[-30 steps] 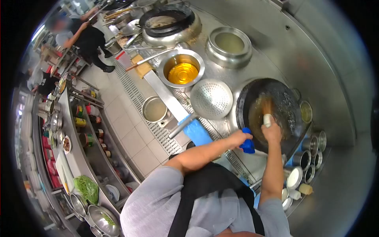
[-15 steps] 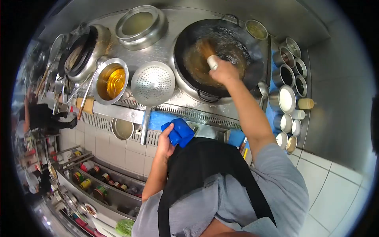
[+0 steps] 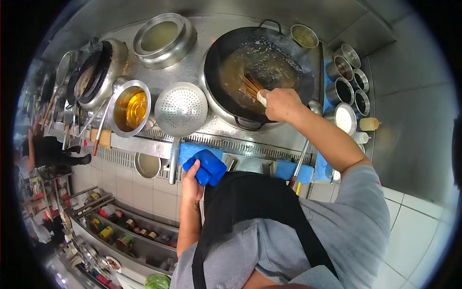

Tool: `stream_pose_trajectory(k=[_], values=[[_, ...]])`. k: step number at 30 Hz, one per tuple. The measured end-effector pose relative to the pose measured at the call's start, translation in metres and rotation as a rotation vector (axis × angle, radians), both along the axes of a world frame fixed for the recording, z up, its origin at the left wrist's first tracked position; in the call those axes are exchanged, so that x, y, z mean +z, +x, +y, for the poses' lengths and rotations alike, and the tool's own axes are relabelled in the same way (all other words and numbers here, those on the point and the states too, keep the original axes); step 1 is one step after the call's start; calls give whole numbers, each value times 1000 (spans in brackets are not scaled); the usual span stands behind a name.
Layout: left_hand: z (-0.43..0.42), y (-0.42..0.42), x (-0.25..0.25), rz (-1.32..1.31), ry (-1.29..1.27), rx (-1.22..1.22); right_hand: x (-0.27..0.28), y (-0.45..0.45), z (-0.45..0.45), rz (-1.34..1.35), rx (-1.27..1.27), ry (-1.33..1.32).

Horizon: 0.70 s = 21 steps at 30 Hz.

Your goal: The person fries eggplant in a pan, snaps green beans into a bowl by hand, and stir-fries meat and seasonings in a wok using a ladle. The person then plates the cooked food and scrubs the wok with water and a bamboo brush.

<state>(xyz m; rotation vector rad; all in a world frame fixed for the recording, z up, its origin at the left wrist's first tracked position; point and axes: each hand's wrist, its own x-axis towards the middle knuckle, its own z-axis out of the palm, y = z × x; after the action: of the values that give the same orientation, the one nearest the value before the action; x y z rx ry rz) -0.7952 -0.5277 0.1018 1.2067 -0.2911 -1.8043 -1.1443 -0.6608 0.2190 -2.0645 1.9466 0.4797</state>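
Note:
My right hand [image 3: 284, 104] is closed around the white handle of a bamboo brush [image 3: 252, 86]. Its bristles dip into cloudy, bubbling liquid in a large black wok [image 3: 216, 79] on the stove. My left hand [image 3: 192, 185] grips a folded blue cloth [image 3: 206, 166] in front of the black apron [image 3: 250, 202]. Above the cloth, a perforated steel strainer [image 3: 181, 109] rests with its handle pointing toward me. To its left is a steel pot of golden oil [image 3: 136, 110].
Small steel containers [image 3: 342, 90] and squeeze bottles [image 3: 369, 124] line the right side. A ladle [image 3: 301, 161] lies right of the wok. A lidless round pot [image 3: 166, 38] stands at the back. At far left, another person [image 3: 48, 151] stands beyond a second wok [image 3: 91, 77].
The view has swung round so the wok sits higher. My left hand and the cloth have left the wok's edge for the apron front. The brush has moved toward the wok's near side.

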Motion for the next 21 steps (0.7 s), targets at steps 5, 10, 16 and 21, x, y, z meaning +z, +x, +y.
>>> stream_pose_trajectory(k=[5,10,16,21], values=[[6,-5,-8,-12,16,-43,-13,-22,-45,-80,-160,-104],[10,-5,10,-48,2,-19,-13,-12,-19,26,-55,-1],[2,-22,9,-37,21,-94,-49,-10,-60,-248,-372,-172],[-28,-51,-7,23,21,-334,-67,17,5,-352,-280,-127]])
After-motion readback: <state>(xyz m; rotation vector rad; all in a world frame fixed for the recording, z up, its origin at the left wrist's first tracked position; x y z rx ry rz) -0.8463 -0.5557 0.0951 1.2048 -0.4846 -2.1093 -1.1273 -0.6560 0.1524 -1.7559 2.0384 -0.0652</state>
